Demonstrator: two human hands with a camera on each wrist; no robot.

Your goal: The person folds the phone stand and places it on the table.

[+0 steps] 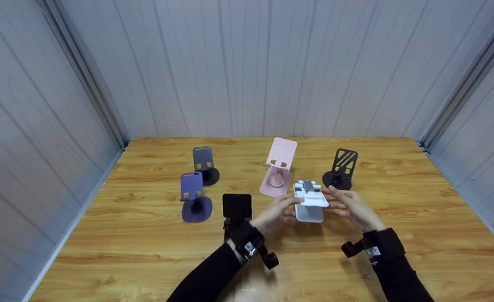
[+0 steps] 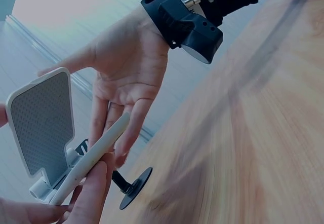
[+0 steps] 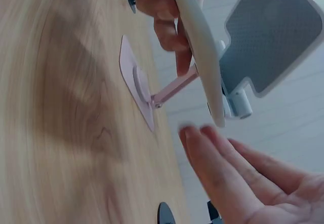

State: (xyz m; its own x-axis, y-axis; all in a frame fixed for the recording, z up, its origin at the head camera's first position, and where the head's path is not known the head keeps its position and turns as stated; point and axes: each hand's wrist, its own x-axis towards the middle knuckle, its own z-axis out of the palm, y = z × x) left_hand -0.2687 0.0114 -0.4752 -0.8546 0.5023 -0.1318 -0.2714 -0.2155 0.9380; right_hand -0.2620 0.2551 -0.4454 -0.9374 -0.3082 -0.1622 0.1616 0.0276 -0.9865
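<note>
A white folding phone stand (image 1: 309, 214) is held up over the table, its plates partly folded apart, with a grey pad (image 2: 43, 117) on one plate. My left hand (image 1: 277, 213) grips its left side, thumb on top and fingers beneath. My right hand (image 1: 352, 207) is at the stand's right side, fingers extended. In the right wrist view, those right fingers (image 3: 217, 168) lie just off the stand's edge, while the left hand (image 3: 162, 11) holds the far end. A black phone stand (image 1: 237, 205) stands beside my left wrist, partly hidden behind it.
Behind the hands stand a pink phone stand (image 1: 282, 151) and, to its right, a black one with slanted slots (image 1: 345, 161). Grey (image 1: 202, 157) and purple (image 1: 192, 184) stands are on the left. Panelled walls (image 1: 247, 75) enclose the wooden table (image 1: 137, 235) at back and sides.
</note>
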